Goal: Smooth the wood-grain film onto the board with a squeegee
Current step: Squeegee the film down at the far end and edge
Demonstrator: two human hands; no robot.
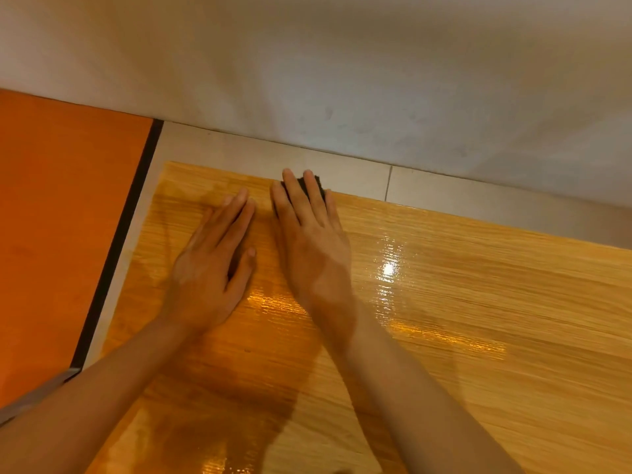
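Wood-grain film (444, 302) glossy on tiled floor (239, 148), white wall (342, 63) behind

the film (444, 302) is a glossy plastic-looking sheet printed with a light wood grain, its fine ribbed texture catching bright glare spots. beyond the film's far edge, the floor (239, 148) is pale smooth tile with a dull sheen. left of the film lies an orange panel (61, 217), flat and matt. behind the film, the wall (342, 63) looks rough, chalky, matt white.
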